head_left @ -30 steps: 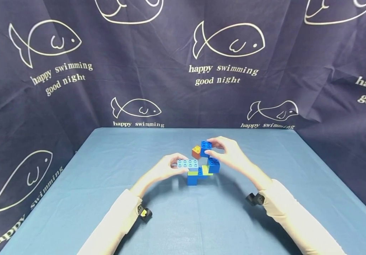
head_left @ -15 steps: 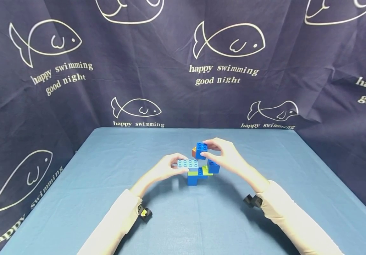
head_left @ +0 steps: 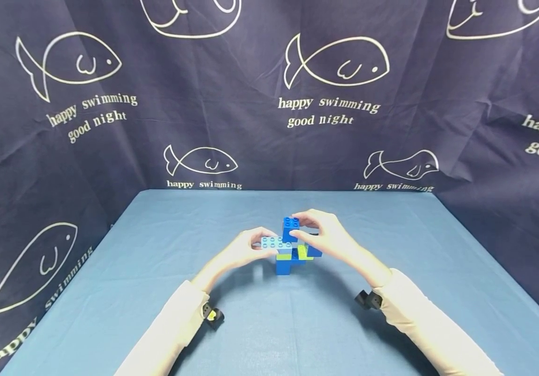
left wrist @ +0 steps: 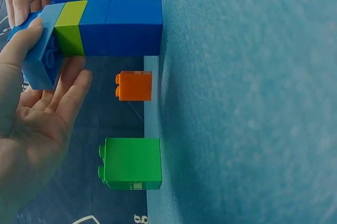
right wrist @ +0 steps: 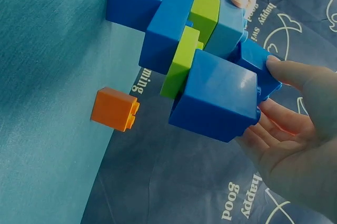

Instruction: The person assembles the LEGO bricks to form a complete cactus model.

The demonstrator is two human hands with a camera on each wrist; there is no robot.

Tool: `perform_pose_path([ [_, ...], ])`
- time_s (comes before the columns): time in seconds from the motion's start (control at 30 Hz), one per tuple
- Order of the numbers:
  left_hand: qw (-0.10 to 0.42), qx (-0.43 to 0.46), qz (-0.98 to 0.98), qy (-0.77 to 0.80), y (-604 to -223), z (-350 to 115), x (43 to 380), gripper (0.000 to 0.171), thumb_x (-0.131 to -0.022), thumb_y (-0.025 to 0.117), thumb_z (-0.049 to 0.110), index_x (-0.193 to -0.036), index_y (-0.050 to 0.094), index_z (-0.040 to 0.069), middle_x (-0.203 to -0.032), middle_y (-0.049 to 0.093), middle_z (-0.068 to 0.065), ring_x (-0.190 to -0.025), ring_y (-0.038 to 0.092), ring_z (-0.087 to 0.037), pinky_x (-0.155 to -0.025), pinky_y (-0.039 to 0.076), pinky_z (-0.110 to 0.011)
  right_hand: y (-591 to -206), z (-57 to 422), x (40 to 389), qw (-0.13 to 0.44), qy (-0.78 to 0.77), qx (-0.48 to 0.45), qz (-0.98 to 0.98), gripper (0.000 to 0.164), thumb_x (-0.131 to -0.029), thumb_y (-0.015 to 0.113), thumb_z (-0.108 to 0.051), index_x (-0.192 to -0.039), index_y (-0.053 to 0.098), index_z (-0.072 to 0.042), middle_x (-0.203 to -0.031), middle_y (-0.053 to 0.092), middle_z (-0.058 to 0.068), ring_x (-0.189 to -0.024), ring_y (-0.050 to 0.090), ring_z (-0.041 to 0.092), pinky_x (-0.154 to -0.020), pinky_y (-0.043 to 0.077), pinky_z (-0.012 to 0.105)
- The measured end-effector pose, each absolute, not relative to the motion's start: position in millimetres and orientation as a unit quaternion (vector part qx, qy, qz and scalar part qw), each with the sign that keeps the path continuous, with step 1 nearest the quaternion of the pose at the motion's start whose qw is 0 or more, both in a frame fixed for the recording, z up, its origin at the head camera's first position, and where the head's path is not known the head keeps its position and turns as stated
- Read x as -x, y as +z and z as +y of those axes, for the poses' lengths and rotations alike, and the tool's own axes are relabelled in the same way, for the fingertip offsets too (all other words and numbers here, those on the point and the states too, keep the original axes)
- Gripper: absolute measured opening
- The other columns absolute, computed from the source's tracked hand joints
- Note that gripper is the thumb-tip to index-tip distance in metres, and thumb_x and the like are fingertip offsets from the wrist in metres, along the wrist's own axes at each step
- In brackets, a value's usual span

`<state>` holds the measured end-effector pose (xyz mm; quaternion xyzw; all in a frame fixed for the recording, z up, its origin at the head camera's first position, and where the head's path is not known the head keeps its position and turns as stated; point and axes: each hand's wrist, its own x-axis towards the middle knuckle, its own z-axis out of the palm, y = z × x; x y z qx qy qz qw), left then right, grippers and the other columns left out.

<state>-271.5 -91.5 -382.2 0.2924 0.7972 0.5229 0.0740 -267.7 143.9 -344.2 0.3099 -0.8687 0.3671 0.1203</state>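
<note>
A stepped stack of toy building bricks stands mid-table on a blue base brick [head_left: 283,268]. My left hand [head_left: 246,246] grips the light blue brick [head_left: 269,242] at the stack's upper left, thumb on the near side. Lime green bricks [left wrist: 71,26] sit beneath and beside it, on a longer blue brick [right wrist: 166,29]. Another blue brick [right wrist: 218,95] tops the stack's right side. With thumb and fingers, my right hand [head_left: 328,233] pinches a square blue brick [head_left: 290,231] close over the right end of the light blue one.
Behind the stack an orange brick [left wrist: 135,86] rests on the table, hidden in the head view. A green brick [left wrist: 132,162] stands near it in the left wrist view. A dark fish-print curtain [head_left: 269,130] rises behind the blue-covered table [head_left: 269,334].
My right hand has moved left and toward me with the square blue brick, from beside the orange brick to over the light blue one. My left hand has stayed in place.
</note>
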Motion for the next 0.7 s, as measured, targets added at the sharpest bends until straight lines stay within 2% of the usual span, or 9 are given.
perform_pose_path([
  [0.53, 0.075, -0.293, 0.800, 0.518, -380.4, -92.5, 271.2, 0.034, -0.084, 0.070, 0.011, -0.114, 0.059, 0.001, -0.099, 0.066, -0.011, -0.087, 0.060, -0.007, -0.085, 0.052, -0.027, -343.0, 138.5, 265.0, 0.120, 0.373, -0.330, -0.859, 0.036, -0.082, 0.073, -0.019, -0.114, 0.064, -0.006, -0.103, 0.068, 0.005, -0.094, 0.066, 0.021, -0.088, 0.052, 0.037],
  [0.7, 0.074, -0.292, 0.806, 0.510, -377.3, -92.2, 269.3, 0.035, -0.084, 0.070, 0.013, -0.115, 0.059, 0.002, -0.101, 0.066, -0.011, -0.088, 0.060, -0.007, -0.087, 0.052, -0.029, -343.3, 138.1, 264.1, 0.115, 0.372, -0.334, -0.858, 0.036, -0.081, 0.073, -0.019, -0.115, 0.064, -0.008, -0.100, 0.067, 0.003, -0.091, 0.064, 0.015, -0.088, 0.052, 0.035],
])
